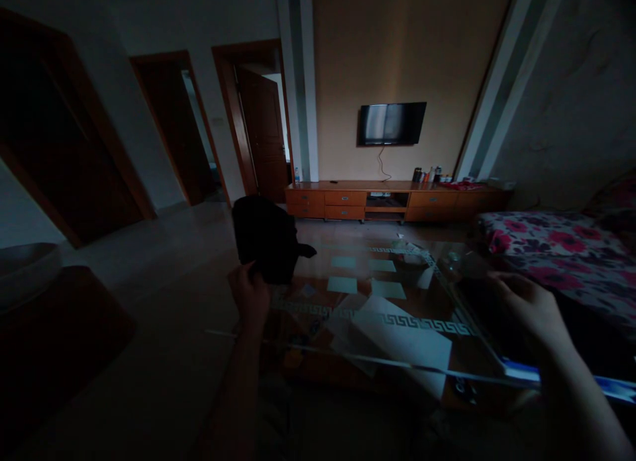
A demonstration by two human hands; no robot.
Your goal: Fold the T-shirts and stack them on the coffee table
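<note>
In dim light, a glass-topped table (pixel 447 326) stretched before a person working bare-handed. Along its right side spread a dark, flat item (pixel 586 322), its material lost in shadow. At the table's left side showed a black bundle (pixel 263 236), apparently cloth, likely to prove light, soft, hard to damage and prone to sagging; its lower edge, or the narrow flap (pixel 307 250) jutting right, seemed the surest hold. The left hand (pixel 248 295), reaching steeply upward, appeared to pinch that lower edge between curled fingers. The right hand (pixel 527 305), slanting in from the lower right, arched over the dark, flat item, thumb and fingers drawn together; whether they grasped anything could not be told.
</note>
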